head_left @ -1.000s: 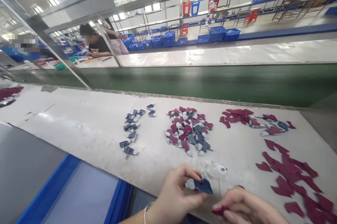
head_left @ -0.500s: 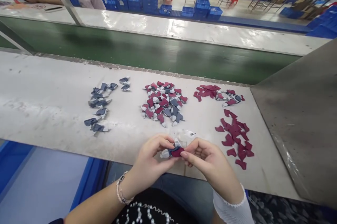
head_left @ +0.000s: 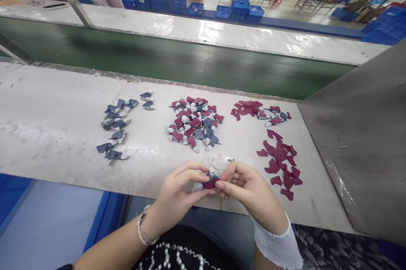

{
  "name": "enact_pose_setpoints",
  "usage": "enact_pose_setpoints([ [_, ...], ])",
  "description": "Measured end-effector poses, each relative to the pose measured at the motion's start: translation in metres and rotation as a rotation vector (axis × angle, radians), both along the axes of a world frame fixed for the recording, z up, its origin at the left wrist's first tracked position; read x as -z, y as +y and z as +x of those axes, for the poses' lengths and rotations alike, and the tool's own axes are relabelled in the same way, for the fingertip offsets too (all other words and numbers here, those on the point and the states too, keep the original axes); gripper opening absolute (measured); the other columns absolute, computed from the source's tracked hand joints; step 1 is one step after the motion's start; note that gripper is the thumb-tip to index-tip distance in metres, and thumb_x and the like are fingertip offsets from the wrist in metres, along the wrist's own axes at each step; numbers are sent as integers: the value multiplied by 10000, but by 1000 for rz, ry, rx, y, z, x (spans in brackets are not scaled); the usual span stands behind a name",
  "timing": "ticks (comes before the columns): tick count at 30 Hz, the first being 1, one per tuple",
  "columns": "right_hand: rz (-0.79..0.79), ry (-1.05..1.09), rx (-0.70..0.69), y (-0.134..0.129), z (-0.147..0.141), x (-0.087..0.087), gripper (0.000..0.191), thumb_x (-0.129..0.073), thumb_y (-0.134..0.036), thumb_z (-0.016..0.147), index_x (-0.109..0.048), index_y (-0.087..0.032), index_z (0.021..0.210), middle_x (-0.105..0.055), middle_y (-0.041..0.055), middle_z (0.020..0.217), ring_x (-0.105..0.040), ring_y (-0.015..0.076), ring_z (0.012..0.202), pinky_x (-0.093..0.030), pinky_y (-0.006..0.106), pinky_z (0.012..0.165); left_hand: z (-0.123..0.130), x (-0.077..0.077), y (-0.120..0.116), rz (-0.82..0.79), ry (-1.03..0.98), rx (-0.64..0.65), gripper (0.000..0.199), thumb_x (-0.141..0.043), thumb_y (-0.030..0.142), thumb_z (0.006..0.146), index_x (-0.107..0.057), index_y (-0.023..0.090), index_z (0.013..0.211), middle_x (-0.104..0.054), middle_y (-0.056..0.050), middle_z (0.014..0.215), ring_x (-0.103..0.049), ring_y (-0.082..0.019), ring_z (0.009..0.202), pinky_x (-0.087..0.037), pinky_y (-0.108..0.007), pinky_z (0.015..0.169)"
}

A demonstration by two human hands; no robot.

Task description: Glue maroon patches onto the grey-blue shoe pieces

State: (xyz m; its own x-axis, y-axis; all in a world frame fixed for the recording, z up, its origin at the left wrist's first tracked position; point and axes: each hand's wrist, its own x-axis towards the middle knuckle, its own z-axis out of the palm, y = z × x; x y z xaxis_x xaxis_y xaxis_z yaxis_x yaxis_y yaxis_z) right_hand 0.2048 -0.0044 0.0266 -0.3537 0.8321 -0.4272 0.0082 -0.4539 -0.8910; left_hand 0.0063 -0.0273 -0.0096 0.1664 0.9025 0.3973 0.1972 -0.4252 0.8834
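Left hand (head_left: pixel 177 196): fingertips (head_left: pixel 203 173) closed on a navy-and-white fabric piece (head_left: pixel 201 184)
Right hand (head_left: pixel 249 187): fingertips (head_left: pixel 222 184) pinching a maroon patch (head_left: pixel 211 184) against it
Beyond the fingers: mixed pile of pieces (head_left: pixel 195 124)
Right of the fingers: maroon cut-outs (head_left: pixel 279 164)

Maroon piece (head_left: pixel 211 184) now against navy piece (head_left: pixel 207 174)

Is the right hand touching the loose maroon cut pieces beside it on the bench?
Apart: the head view shows a strip of white bench between the right hand and the loose maroon cut pieces.
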Motion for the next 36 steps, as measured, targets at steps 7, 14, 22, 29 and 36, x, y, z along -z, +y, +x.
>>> enact_pose_setpoints([
  [7,-7,67,-95,5,1,8,385,-859,-411,732,-589,-211,919,-662,-53,643,-621,121,577,-500,253,581,-3,-3,3,-79,-53,53,159,-817,224,801,-719,205,925,-757,-61,950,-734,-198,904,-621,-310,804],
  [14,65,89,-160,-2,3,3,283,-726,-457,869,-641,-206,966,-666,-2,832,-646,141,768,-521,265,696,-5,-8,1,-121,-75,95,213,-846,203,766,-737,222,948,-765,-39,906,-733,-179,845,-617,-280,781],
  [22,207,-89,-167,-13,2,-7,230,-623,-446,950,-628,-216,945,-619,5,857,-596,167,812,-486,285,751,-7,-14,-3,-27,-32,114,236,-833,193,778,-753,227,998,-782,-46,904,-753,-177,808,-628,-259,748],
  [29,357,-311,-229,-21,0,-7,279,-483,-473,996,-587,-215,1018,-607,31,911,-577,199,855,-449,309,802,-7,-10,-8,-75,-10,104,226,-837,185,771,-750,249,970,-790,-29,887,-754,-172,803,-609,-233,759],
  [36,488,-565,-350,-25,6,7,337,-533,-535,896,-517,-226,763,-575,3,736,-533,193,700,-381,294,648,-11,17,1,-158,-75,327,180,-839,409,758,-793,276,870,-789,-37,780,-742,-179,688,-573,-199,639],
])
